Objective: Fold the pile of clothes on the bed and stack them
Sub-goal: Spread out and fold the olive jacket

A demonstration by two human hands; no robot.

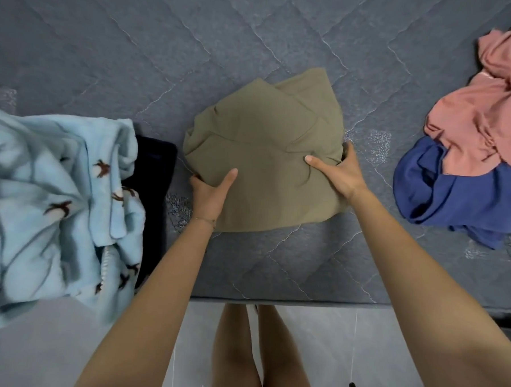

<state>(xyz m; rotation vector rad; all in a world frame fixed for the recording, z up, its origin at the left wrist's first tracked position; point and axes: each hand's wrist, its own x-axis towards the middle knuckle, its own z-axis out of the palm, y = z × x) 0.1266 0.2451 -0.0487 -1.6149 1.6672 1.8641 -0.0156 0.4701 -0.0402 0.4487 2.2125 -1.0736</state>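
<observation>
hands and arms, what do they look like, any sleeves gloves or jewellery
No sleeves or gloves are in view. The left hand has a thin bracelet at its wrist; the right hand shows no ring, watch or band.

Bedroom: quilted bed [256,45], scattered clothes [473,130]
</observation>
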